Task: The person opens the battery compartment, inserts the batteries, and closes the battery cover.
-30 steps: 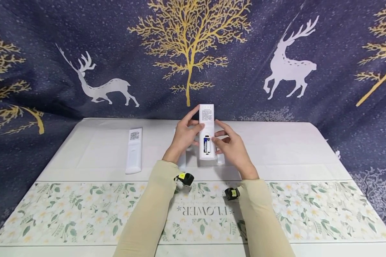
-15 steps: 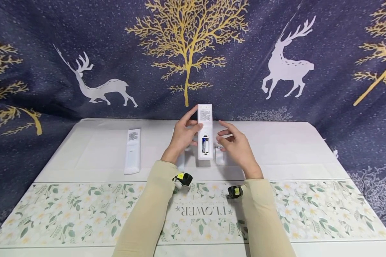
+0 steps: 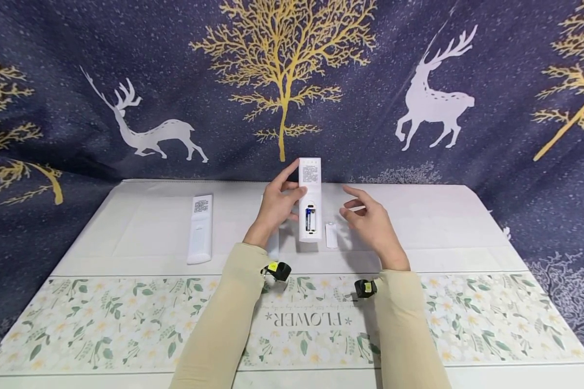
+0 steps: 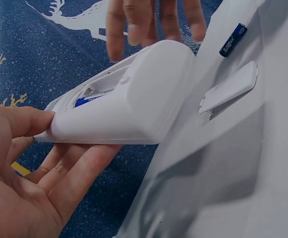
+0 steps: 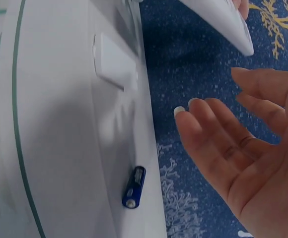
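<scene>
A person sits at a white table (image 3: 418, 216) in front of a dark blue cloth printed with gold trees and white deer. The left hand (image 3: 274, 208) grips a white remote control (image 3: 310, 200) upright, thumb on one long edge and fingers curled behind the other, its back toward the person. The battery bay is open, with one blue battery (image 3: 309, 220) seated in it; the slot beside it looks vacant, though at this size it is hard to be sure.

The right hand (image 3: 372, 224) hovers just right of the remote, fingers relaxed and spread, holding nothing. Between the two hands, on the table, lies the detached battery cover (image 3: 331, 235), a small flat white rectangle. A loose blue battery (image 5: 133, 187) lies on the table near the right hand's fingertips; it is plain only in the wrist views.

To do this step well, I would keep the remote steady and tilted back so the seated cell stays put, and match the loose cell's flat end to the spring.

The remote is smooth, hard plastic with rounded edges and a printed label near its top. A second white remote (image 3: 201, 228) lies flat, well to the left of the left hand.
</scene>
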`<action>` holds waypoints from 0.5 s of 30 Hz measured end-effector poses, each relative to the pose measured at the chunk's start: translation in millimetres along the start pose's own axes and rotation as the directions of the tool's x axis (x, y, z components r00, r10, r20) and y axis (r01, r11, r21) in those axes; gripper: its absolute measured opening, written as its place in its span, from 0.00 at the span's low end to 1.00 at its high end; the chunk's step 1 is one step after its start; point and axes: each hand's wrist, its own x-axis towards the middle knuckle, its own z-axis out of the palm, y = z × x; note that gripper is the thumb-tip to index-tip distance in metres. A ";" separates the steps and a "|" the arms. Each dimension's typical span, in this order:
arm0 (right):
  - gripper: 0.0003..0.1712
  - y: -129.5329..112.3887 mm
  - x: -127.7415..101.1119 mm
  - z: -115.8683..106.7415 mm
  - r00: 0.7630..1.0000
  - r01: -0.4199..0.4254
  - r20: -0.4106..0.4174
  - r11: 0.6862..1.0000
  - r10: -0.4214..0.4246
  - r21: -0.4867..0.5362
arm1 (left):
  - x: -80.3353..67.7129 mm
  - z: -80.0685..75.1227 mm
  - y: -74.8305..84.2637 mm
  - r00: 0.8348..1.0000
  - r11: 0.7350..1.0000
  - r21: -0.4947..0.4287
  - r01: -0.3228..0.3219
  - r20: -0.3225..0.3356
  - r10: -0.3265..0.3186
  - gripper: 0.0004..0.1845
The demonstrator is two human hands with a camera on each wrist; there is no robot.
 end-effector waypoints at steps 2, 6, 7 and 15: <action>0.33 1.6 -0.7 -3.0 1.000 -0.010 0.006 1.000 0.010 -0.014 | 0.3 0.2 -0.3 1.000 1.000 -0.006 -0.003 0.000 0.003 0.36; 0.33 4.7 -1.9 -8.5 0.999 -0.039 0.007 0.999 0.039 -0.022 | 0.8 0.5 -0.8 1.000 1.000 -0.009 -0.003 -0.001 0.003 0.36; 0.33 6.0 -2.0 -9.9 0.999 -0.047 0.003 0.999 0.047 -0.026 | 0.8 0.4 -0.8 1.000 1.000 -0.008 -0.002 -0.002 0.002 0.36; 0.33 16.4 -1.3 -16.7 0.995 -0.096 -0.034 0.984 0.091 -0.150 | 0.1 0.9 0.1 1.000 1.000 -0.004 -0.005 -0.001 0.005 0.36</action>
